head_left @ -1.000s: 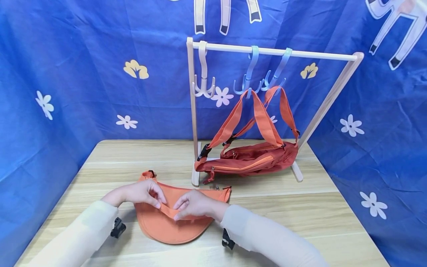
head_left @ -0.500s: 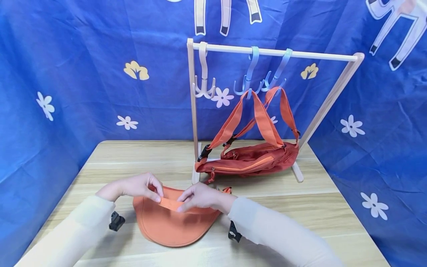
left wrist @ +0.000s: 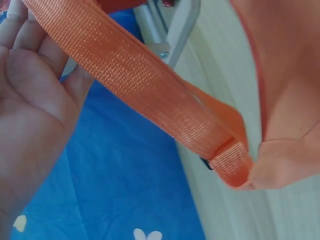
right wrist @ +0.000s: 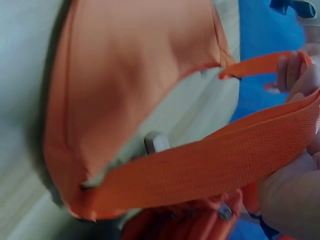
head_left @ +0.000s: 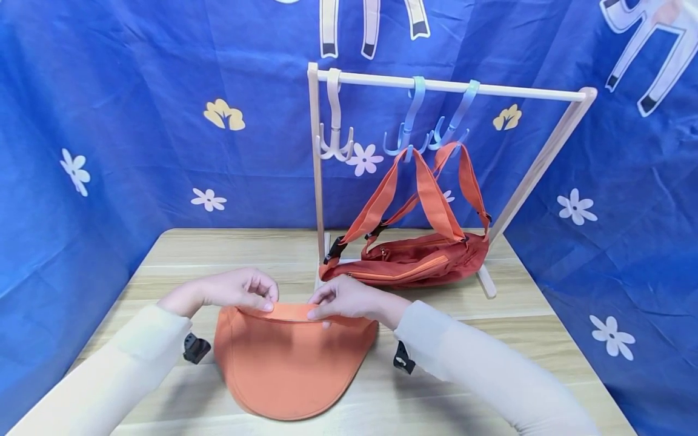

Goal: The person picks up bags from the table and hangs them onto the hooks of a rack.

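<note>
An orange shoulder bag (head_left: 294, 370) with a rounded bottom lies on the table in front of the person. Its wide webbing strap (head_left: 293, 311) is raised off the bag's top edge. In the head view the left hand (head_left: 242, 289) pinches the strap at one side, and the right hand (head_left: 354, 299) pinches it a short way to the right. From the left wrist, the strap (left wrist: 140, 85) runs from the hand down to a loop at the bag's corner. In the right wrist view the strap (right wrist: 210, 170) spans from the right hand to the other corner.
A wooden rack (head_left: 452, 86) stands at the back right. On its bar hang one white hook (head_left: 334, 115) and two blue hooks (head_left: 415, 115). Dark red bags (head_left: 414, 266) hang from the blue hooks by orange straps, low near the table (head_left: 523, 369). Blue fabric surrounds the table.
Both hands have moved away from the person and upward, drawing the strap from over the bag's middle to beyond its top edge. The bag's rounded bottom has shifted slightly nearer the person.
</note>
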A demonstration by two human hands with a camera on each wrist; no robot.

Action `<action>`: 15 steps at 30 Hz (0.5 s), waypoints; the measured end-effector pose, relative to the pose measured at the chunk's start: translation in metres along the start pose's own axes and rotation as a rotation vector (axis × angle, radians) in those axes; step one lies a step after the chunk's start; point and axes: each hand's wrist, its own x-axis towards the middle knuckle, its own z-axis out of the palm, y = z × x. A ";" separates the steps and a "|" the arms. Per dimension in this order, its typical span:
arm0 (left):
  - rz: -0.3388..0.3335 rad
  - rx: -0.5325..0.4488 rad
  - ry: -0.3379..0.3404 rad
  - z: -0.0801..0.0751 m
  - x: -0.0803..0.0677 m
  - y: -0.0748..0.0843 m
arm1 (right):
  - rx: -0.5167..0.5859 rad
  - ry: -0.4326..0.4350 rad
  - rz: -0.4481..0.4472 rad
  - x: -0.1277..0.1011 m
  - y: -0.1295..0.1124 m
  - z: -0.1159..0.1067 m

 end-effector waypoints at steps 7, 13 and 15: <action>0.009 -0.040 -0.001 -0.004 0.008 0.018 | -0.045 0.032 -0.030 -0.009 -0.015 -0.017; -0.005 -0.072 0.047 -0.008 0.014 0.034 | -0.063 0.078 -0.035 -0.019 -0.027 -0.031; -0.002 -0.052 0.069 -0.010 0.017 0.039 | -0.053 0.088 -0.047 -0.022 -0.030 -0.036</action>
